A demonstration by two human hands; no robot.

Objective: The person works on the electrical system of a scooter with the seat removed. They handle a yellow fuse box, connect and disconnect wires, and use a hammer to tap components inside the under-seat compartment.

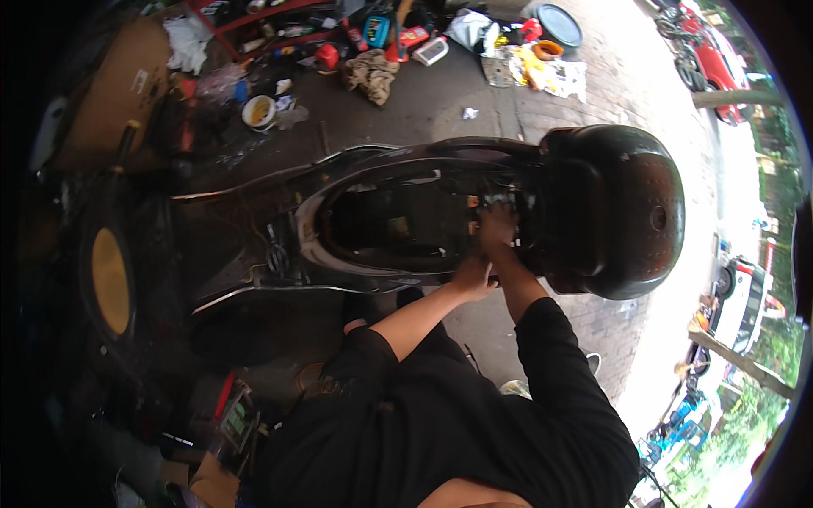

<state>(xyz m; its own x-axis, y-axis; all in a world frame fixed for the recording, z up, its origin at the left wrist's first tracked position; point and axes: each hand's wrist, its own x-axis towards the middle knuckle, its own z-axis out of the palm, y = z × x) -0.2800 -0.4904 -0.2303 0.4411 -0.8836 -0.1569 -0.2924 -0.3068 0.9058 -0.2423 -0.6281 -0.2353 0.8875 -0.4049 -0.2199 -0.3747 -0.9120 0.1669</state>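
A dark scooter body [406,152] lies across the view, with its under-seat opening uncovered. Inside the opening is a dark compartment [373,224]. My right hand [500,224] reaches into the rear end of this opening, near small metal and orange parts; its fingertips are lost in shadow. Close by, my left hand [473,278] is at the near rim, just below the right wrist. The left fingers look curled, but whatever they may hold is hidden. Behind my hands sits a rounded dark rear box [627,212].
A round mirror-like disc [110,279] with a yellowish face is at the left. Beyond the scooter, the ground holds bottles, a crumpled brown rag [371,76], a white tub [258,111] and a red shelf [279,32]. Parked vehicles, including a white one [745,300], stand at the right.
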